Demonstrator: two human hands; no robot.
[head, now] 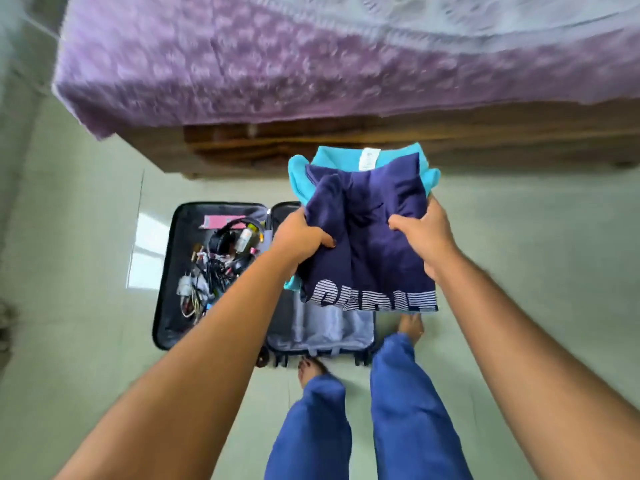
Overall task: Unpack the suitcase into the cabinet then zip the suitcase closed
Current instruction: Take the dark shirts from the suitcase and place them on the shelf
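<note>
Forearms reach out: left hand (304, 237) and right hand (426, 237) each grip a side of the folded navy-and-teal clothes (374, 237), held level above the open suitcase (166, 271); cabinet seemingly out of view.

The right half of the open black hard-shell suitcase (162, 306), lined in grey, lies bare and open from above, while its left half is crowded with a tangle of black cables and chargers (204, 275). Pale green floor tiles (519, 258) lie free on both sides. The wooden bed frame under a purple patterned bedspread (277, 64) blocks the far side
</note>
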